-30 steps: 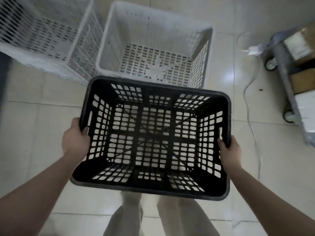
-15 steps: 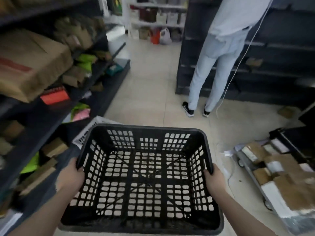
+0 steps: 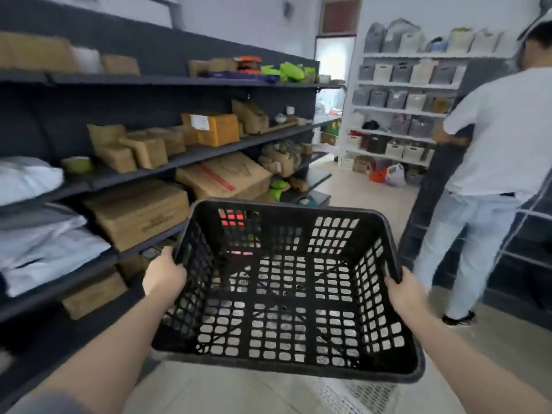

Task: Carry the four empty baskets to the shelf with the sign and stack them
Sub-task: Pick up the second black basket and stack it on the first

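I hold an empty black perforated basket in front of me at waist height, tilted slightly away. My left hand grips its left rim and my right hand grips its right rim. Under the basket's near edge part of a white perforated basket shows on the floor. No sign is visible on any shelf.
A long dark shelf unit loaded with cardboard boxes and bags runs along my left. A person in a white shirt stands at a dark shelf on the right. White shelves with fabric bins close the aisle's far end.
My view has lifted from the floor and white baskets to the aisle ahead. The black basket stays in both hands and has risen with the view.
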Demonstrator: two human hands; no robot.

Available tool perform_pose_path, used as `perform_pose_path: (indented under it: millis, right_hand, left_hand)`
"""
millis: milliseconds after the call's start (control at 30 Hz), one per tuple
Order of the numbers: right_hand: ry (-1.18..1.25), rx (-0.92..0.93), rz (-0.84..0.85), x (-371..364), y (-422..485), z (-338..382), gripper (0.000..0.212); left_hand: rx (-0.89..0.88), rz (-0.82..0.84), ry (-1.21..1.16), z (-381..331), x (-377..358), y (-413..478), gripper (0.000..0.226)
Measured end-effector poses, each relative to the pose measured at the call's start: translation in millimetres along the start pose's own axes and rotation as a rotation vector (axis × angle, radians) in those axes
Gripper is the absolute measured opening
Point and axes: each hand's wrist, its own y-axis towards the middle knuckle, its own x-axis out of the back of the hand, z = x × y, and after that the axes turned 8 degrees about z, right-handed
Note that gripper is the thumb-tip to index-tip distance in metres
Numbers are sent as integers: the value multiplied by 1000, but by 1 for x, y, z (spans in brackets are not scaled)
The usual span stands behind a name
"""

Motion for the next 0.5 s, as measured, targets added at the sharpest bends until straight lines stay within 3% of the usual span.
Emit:
perform_pose_path:
  millis: [133, 333, 500]
  right_hand:
    - [67, 106, 120, -28, -47, 40, 30]
    - [113, 281, 319, -100, -154, 94, 29]
    - [132, 388, 480, -173, -247, 143, 21]
  left_hand:
    - [111, -161, -24, 67, 61, -62, 37]
    - [300, -322, 26, 194, 157, -149, 26]
    - [453, -392, 38, 299, 234, -224, 25]
